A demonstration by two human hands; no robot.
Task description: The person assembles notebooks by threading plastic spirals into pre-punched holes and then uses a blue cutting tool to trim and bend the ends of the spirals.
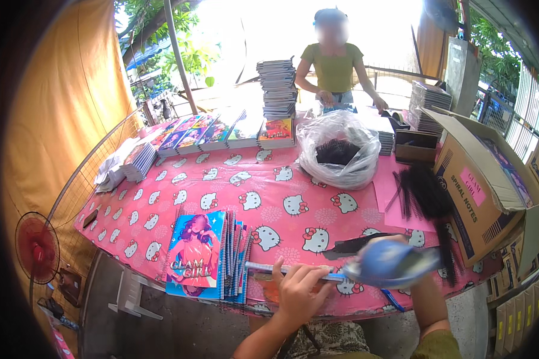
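Near the table's front edge my left hand [300, 294] grips a notebook [260, 267], which is seen along its narrow edge. To the right, my right hand [388, 240] is closed on a blue slipper-like thing [395, 264], blurred by motion, at the end of the notebook; most of that hand is hidden behind it. A short pile of spiral notebooks [194, 254] with a pink and blue cover lies left of my left hand. Black plastic spiral coils [425, 194] lie in a heap beyond my right hand. Beside my right forearm is a blue pen-like tool [393, 300].
An open cardboard box [482, 188] stands at the right. A clear plastic bag [338, 149] holds black coils. Notebook stacks [276, 90] line the far side, where a person in green [332, 66] stands. A red fan [37, 246] is at the left. Pink patterned cloth [221, 188] covers the table.
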